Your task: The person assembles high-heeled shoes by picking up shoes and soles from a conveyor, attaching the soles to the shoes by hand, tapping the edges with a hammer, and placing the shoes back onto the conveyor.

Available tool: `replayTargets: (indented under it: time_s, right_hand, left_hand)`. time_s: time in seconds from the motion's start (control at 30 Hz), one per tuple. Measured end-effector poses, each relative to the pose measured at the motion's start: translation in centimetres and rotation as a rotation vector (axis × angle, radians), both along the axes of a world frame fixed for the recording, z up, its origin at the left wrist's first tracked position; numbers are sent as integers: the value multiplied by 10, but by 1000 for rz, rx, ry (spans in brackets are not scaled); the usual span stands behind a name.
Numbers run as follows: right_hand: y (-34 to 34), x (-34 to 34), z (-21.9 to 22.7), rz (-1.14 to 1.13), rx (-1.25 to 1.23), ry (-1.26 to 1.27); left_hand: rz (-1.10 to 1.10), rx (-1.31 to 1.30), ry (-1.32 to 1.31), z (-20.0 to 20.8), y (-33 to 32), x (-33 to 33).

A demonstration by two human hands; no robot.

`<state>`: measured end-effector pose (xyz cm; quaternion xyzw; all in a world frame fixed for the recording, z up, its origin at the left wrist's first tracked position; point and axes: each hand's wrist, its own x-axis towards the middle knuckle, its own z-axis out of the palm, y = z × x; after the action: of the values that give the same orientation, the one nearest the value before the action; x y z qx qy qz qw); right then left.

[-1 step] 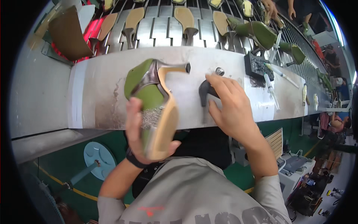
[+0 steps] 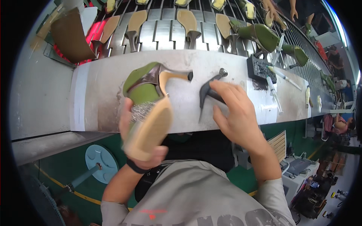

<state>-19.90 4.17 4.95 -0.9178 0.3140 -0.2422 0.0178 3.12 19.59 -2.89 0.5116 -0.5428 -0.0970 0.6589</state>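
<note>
My left hand is closed around the toe end of a green high-heeled slingback shoe. Its tan sole faces up and toward me, and a glittery silver band crosses it near my fingers. The slim heel, dark-tipped, points right. My right hand is over a dark claw hammer on the metal worktop, fingers curled over the handle and thumb on the near side. Its round steel face points away and its thin claw toward me; the rest of the handle is hidden beneath my palm.
Beyond the worktop, tan heeled soles and green shoes sit on a slatted metal conveyor. A black block and syringes lie at right. Another person's hand works at the far right.
The shoe has tilted so that more of its sole shows, and its toe end has shifted slightly left. The hammer has turned, with more of its head and claw now visible.
</note>
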Motion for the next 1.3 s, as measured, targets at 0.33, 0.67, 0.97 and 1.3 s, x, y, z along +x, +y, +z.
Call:
replayTargets:
  time_s: [0.33, 0.67, 0.97, 1.3]
  right_hand:
    - [13, 59, -42, 621, 2153, -1336]
    - [-129, 184, -14, -126, 629, -947]
    - [-177, 95, 58, -142, 237, -124]
    - [-343, -248, 56, -672, 392, 565]
  left_hand:
    - [-718, 21, 1055, 42, -37, 83]
    - [-75, 330, -767, 18, -29, 43]
    - [-53, 323, -741, 8, -34, 40]
    - [-18, 400, -788, 10, -36, 31]
